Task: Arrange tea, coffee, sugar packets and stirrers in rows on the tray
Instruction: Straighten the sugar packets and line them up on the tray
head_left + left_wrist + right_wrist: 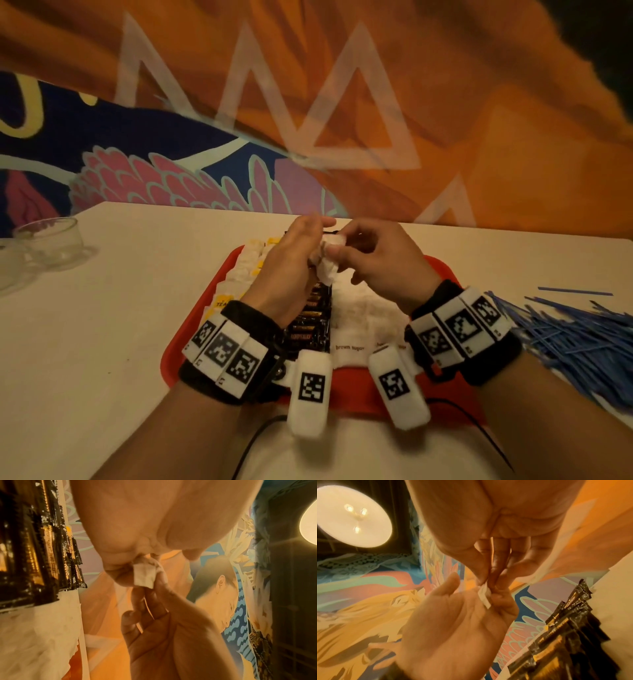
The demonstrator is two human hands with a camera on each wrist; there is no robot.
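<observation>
A red tray [178, 346] holds a row of tea bags [246, 263] with yellow tags on its left, black coffee sachets [310, 322] in the middle and white sugar packets [363, 315] on the right. Above the tray's far part, my left hand [308, 246] and right hand [342, 246] meet and both pinch one small white sugar packet [327, 267]. In the left wrist view the packet [144, 574] sits between fingertips of both hands. The right wrist view shows it [483, 597] edge-on. A loose heap of blue stirrers [575, 339] lies on the table right of the tray.
The tray sits on a pale table [120, 308]. Glass cups [51, 240] stand at its far left edge. One stray stirrer [575, 292] lies beyond the heap. A painted wall rises behind the table. Black cables [253, 442] trail from my wristbands.
</observation>
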